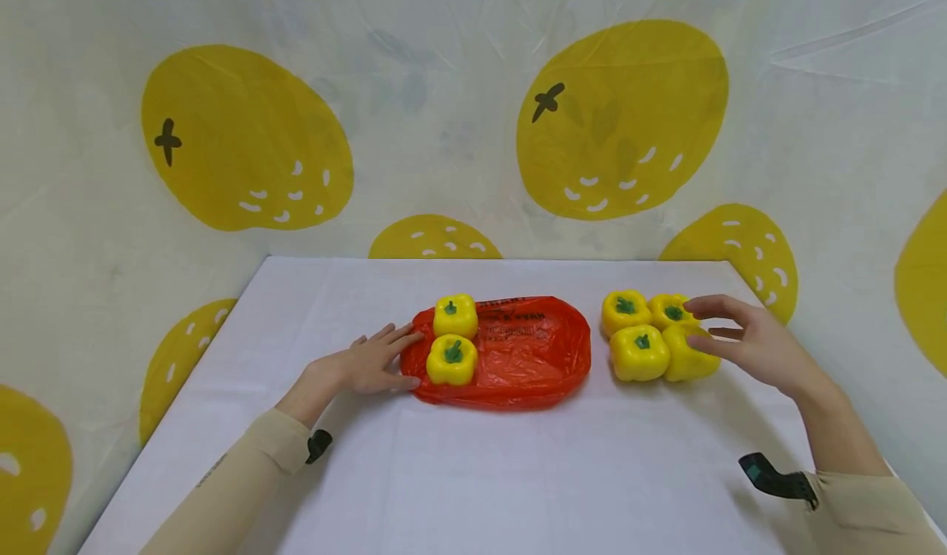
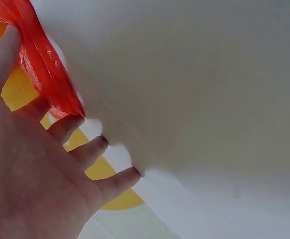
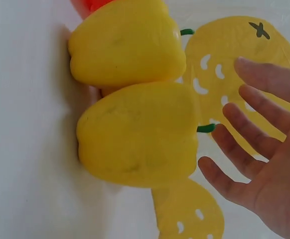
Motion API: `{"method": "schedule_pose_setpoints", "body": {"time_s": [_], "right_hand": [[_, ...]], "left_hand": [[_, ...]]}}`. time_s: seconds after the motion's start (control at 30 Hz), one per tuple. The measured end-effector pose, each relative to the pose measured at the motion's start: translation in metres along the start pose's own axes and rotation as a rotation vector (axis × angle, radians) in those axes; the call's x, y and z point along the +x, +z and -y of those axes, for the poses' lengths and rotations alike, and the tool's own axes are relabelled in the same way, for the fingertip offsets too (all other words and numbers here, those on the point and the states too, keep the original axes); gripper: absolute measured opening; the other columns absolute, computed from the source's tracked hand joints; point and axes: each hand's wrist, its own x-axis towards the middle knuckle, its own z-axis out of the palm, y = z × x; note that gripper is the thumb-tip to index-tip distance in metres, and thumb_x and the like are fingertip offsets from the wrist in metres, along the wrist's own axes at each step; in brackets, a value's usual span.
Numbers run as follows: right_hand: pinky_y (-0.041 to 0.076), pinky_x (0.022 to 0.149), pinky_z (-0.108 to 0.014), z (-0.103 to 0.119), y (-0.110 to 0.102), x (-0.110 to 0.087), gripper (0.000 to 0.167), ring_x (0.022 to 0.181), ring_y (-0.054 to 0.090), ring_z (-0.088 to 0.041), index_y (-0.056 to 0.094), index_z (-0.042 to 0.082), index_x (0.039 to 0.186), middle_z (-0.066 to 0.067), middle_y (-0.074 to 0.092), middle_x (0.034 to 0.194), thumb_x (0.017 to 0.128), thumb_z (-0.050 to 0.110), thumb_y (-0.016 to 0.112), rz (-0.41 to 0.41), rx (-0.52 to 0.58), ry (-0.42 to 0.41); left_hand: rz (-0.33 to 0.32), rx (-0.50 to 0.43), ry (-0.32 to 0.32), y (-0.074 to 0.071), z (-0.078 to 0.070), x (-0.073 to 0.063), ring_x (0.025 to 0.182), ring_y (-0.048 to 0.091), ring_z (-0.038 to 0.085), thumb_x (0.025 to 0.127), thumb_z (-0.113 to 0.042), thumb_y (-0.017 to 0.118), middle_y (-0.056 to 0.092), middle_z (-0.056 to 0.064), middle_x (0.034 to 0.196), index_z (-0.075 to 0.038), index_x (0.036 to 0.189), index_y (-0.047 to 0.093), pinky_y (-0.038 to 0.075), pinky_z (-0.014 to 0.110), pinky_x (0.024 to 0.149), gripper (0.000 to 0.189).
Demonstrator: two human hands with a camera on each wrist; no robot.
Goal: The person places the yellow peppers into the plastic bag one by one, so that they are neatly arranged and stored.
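Note:
A red plastic bag (image 1: 533,349) lies flat on the table, with two yellow bell peppers (image 1: 452,360) standing one behind the other on its left part. My left hand (image 1: 373,363) rests at the bag's left edge, fingers spread; in the left wrist view the thumb and a fingertip touch the red plastic (image 2: 48,67). To the right of the bag several yellow bell peppers (image 1: 639,353) stand close together, green stems up. My right hand (image 1: 762,345) hovers over the nearest right pepper (image 3: 137,137), its fingers spread and apart from the stem in the right wrist view.
White cloth covers the table (image 1: 473,473). Behind it and along the sides hangs a pale curtain (image 1: 436,127) printed with large yellow fruit. A dark strap piece (image 1: 777,479) sticks out from the right sleeve, a smaller one (image 1: 318,446) from the left.

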Motion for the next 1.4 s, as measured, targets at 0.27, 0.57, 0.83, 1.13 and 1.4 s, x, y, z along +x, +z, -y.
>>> {"method": "schedule_pose_setpoints", "body": {"time_s": [0.27, 0.57, 0.83, 1.13, 1.4], "right_hand": [[0.043, 0.09, -0.005, -0.016, -0.004, -0.007, 0.049, 0.112, 0.051, 0.008, 0.053, -0.002, 0.138, 0.002, 0.059, 0.129, 0.095, 0.01, 0.074, 0.018, 0.015, -0.004], [0.045, 0.088, -0.006, -0.027, -0.005, -0.01, 0.053, 0.111, 0.05, 0.013, 0.052, -0.001, 0.14, -0.003, 0.058, 0.131, 0.095, 0.012, 0.076, 0.036, 0.012, 0.034], [0.048, 0.086, -0.009, -0.034, -0.004, -0.012, 0.054, 0.113, 0.051, 0.011, 0.051, 0.001, 0.143, -0.005, 0.052, 0.141, 0.095, 0.011, 0.075, 0.091, 0.026, 0.029], [0.045, 0.085, -0.011, -0.036, -0.008, -0.013, 0.058, 0.125, 0.048, -0.005, 0.051, 0.009, 0.147, -0.017, 0.046, 0.15, 0.095, 0.021, 0.076, 0.154, -0.061, 0.082], [0.049, 0.087, -0.014, -0.037, -0.009, -0.016, 0.06, 0.123, 0.049, -0.002, 0.051, 0.005, 0.146, -0.019, 0.046, 0.149, 0.093, 0.017, 0.078, 0.171, -0.032, 0.07]], "left_hand": [[-0.006, 0.016, -0.007, 0.001, -0.001, 0.001, 0.155, 0.011, 0.04, 0.092, -0.059, 0.067, 0.019, 0.008, 0.17, -0.023, 0.164, 0.029, 0.012, 0.07, 0.117, 0.089], [-0.003, 0.013, -0.001, 0.0, -0.002, 0.001, 0.154, 0.011, 0.041, 0.092, -0.059, 0.067, 0.019, 0.01, 0.17, -0.022, 0.164, 0.029, 0.012, 0.071, 0.117, 0.089], [-0.008, 0.009, 0.006, -0.001, -0.002, 0.0, 0.154, 0.012, 0.041, 0.092, -0.058, 0.067, 0.019, 0.01, 0.17, -0.021, 0.164, 0.03, 0.012, 0.072, 0.116, 0.089], [-0.008, 0.008, 0.002, 0.0, -0.001, 0.0, 0.154, 0.012, 0.041, 0.092, -0.058, 0.067, 0.019, 0.011, 0.17, -0.02, 0.163, 0.03, 0.012, 0.072, 0.116, 0.089], [0.001, 0.018, -0.011, 0.0, -0.001, -0.001, 0.155, 0.01, 0.04, 0.092, -0.059, 0.067, 0.018, 0.008, 0.17, -0.023, 0.164, 0.029, 0.011, 0.07, 0.118, 0.089]]}}
